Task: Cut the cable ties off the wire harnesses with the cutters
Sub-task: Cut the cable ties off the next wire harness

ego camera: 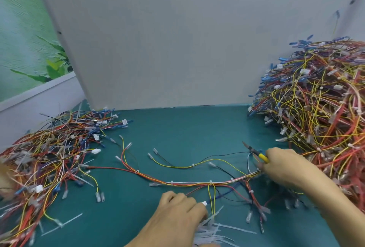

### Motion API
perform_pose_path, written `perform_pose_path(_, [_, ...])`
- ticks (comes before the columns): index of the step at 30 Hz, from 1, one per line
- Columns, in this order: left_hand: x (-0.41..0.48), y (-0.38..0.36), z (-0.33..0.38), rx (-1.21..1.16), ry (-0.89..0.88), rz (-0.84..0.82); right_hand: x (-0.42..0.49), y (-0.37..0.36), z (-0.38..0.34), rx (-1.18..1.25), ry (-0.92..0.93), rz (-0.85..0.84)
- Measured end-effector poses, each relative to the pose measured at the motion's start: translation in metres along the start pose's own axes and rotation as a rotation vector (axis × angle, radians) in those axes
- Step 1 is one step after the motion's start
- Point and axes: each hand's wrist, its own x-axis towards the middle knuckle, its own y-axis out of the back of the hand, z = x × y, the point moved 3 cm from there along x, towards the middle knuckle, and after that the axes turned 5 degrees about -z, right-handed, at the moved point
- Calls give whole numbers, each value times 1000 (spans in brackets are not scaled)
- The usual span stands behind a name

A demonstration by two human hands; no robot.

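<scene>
One wire harness [197, 183] lies stretched across the green table, red, yellow, orange and white wires bound by small white cable ties [211, 182]. My right hand [286, 165] grips the yellow-handled cutters [256, 153], tips pointing up and left, and also pinches the harness's right end. My left hand [181, 209] rests with curled fingers on the harness's lower branches near a white connector [205, 203]; whether it grips a wire is hidden.
A tall heap of tied harnesses [320, 108] fills the right side. A flatter pile of harnesses [53, 152] lies at left. Cut white tie scraps [213, 231] sit at the near edge. A grey panel [177, 39] stands behind the table.
</scene>
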Motion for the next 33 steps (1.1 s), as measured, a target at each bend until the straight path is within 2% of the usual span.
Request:
perform_pose_path(3, [-9, 7, -19, -188, 298, 7, 4, -5, 4, 5, -96, 71])
perform_pose_path(6, [-21, 15, -62, -268, 675, 199, 9, -7, 7, -2, -171, 163])
perform_pose_path(9, [-18, 14, -101, -199, 951, 30, 12, -9, 3, -26, -189, 193])
perform_pose_path(12, [-7, 3, -121, -188, 1073, -83, 13, -10, -5, -59, -163, 179])
perform_pose_path(16, [6, -7, -123, -206, 1082, -85, 9, -12, -23, -50, -89, 205])
perform_pose_path(20, [16, -3, -120, -294, 1022, 16, 0, -13, -49, 124, 11, 286])
perform_pose_path(22, [20, 7, -121, -355, 982, 145, 0, -5, -59, 251, 64, 328])
perform_pose_path(26, [35, 41, -135, -540, 852, 517, 10, 30, -69, 438, 129, 516])
perform_pose_path(28, [46, 53, -144, -637, 806, 601, 22, 48, -69, 516, 140, 596])
perform_pose_path(31, [65, 49, -156, -799, 804, 597, 44, 62, -66, 495, 104, 619])
perform_pose_path(33, [76, 33, -159, -811, 851, 480, 60, 60, -64, 440, 63, 552])
